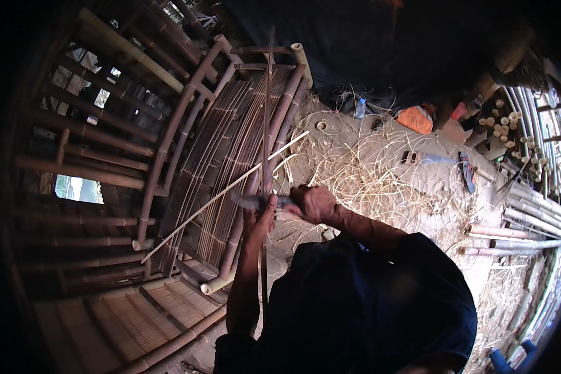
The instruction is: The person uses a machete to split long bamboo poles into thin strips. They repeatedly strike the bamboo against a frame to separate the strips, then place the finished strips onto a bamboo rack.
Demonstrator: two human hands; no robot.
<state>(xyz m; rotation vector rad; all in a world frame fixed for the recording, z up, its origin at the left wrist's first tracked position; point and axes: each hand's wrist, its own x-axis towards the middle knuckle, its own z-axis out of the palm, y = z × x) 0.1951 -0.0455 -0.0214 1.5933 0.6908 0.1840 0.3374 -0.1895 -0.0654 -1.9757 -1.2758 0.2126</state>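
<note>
The right hand (316, 204) curls around a knife (250, 202) that points left; the left hand (258, 222) pinches a long dark strip (267, 124), running far to near, just left of the right hand

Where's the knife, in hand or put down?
In hand: the right hand grips the knife, its blurred grey blade pointing left past the left hand.

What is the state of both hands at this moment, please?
Left hand: closed, holding a long dark strip.
Right hand: closed, holding a knife, its blade blurred.
</note>
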